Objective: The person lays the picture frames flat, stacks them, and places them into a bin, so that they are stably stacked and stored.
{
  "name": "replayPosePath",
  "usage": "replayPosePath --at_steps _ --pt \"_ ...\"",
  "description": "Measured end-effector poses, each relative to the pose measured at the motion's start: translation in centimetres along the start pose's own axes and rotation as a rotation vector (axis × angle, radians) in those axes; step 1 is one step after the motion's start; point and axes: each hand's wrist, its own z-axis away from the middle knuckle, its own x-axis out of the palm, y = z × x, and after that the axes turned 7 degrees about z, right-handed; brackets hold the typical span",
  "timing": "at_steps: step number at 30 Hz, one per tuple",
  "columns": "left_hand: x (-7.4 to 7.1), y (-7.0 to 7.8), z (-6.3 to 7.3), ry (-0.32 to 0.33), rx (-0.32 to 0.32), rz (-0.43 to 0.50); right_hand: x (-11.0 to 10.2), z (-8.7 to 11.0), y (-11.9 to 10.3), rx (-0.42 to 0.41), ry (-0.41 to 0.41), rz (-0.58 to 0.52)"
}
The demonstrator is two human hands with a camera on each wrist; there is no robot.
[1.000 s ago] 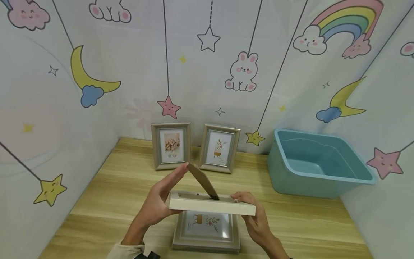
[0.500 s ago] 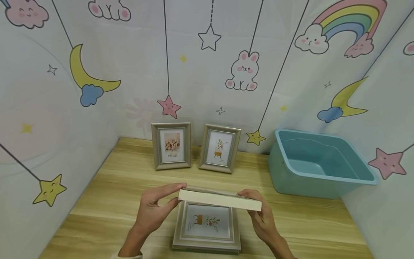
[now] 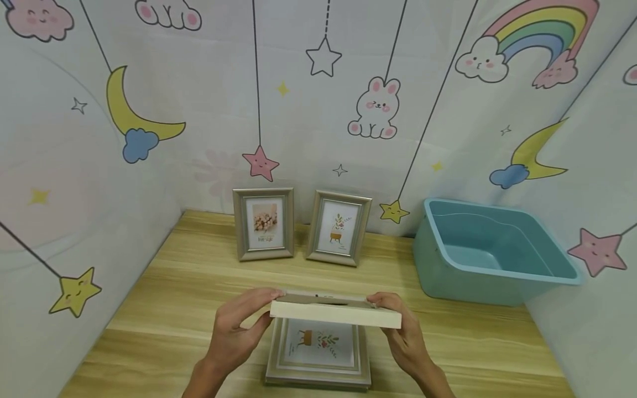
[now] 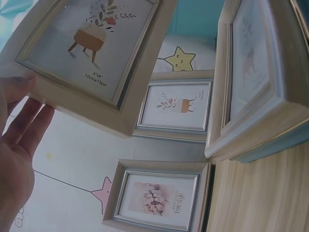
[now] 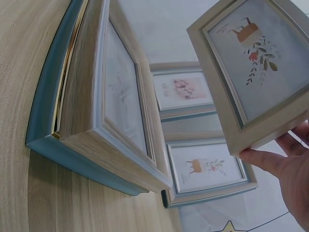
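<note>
My hands hold a cream picture frame (image 3: 335,314) up level, back upward, above a stack on the table. At its left end my left hand (image 3: 236,331) pinches the edge between thumb and fingers. My right hand (image 3: 402,331) grips the right end, thumb on top and fingers below. On its back lies the brown stand flap (image 3: 343,300), nearly flat. From below, the left wrist view shows the held frame's front, a plant-pot print (image 4: 91,38) behind glass. Underneath, a picture frame (image 3: 320,345) with a similar print lies face up on top of the stack.
Two picture frames stand at the back by the wall: a flower-photo frame (image 3: 264,224) and a plant-print frame (image 3: 339,228). To the right is a blue plastic bin (image 3: 460,282). A patterned white sheet (image 3: 209,83) hangs behind the wooden table (image 3: 164,309).
The stand flap, raised a second ago by my left fingers, has folded down onto the frame's back. My left hand has moved down to the frame's left end. My right hand keeps its grip.
</note>
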Motion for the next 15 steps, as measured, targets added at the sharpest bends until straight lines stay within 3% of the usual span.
replayPosePath --at_steps 7,15 --pt "0.32 0.17 0.11 0.049 0.048 -0.001 -0.15 -0.13 -0.06 -0.050 0.014 0.003" --pt "0.57 0.34 0.04 0.060 0.094 0.018 -0.33 -0.19 0.19 -0.095 0.034 0.007"
